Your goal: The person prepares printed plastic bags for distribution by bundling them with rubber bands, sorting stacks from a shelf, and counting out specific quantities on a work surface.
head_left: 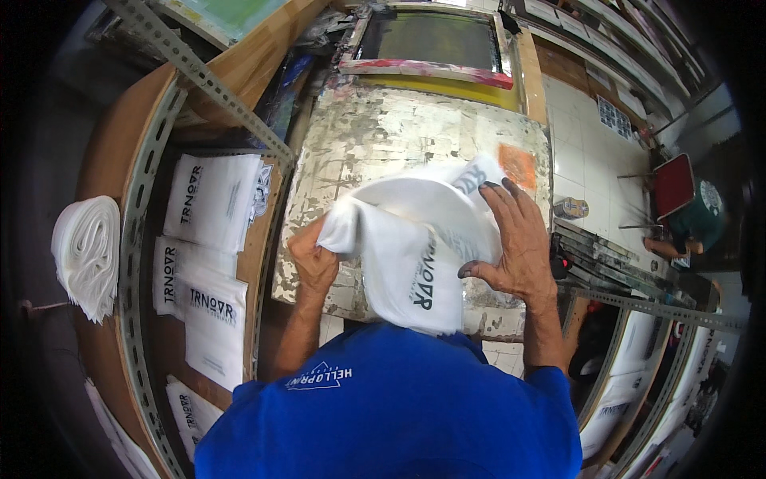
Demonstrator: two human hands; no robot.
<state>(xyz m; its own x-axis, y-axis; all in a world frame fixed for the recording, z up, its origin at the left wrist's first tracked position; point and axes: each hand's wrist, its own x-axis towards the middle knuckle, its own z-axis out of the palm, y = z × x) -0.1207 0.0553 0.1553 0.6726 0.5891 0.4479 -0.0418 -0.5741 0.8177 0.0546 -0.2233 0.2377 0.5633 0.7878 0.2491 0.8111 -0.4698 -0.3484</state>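
Here's the printed white sheet point(399, 247), curling over the scuffed table point(447, 124)!
Left hand point(313, 259) grips it at nine o'clock; right hand point(517, 239), spread wide, perhaps touches at three; framed screen point(431, 41) at twelve, tiled floor point(568, 160) at two.

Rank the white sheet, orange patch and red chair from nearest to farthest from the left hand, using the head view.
1. White sheet: gripped by the left hand.
2. Orange patch: right side of the table.
3. Red chair: far right, beyond the table.
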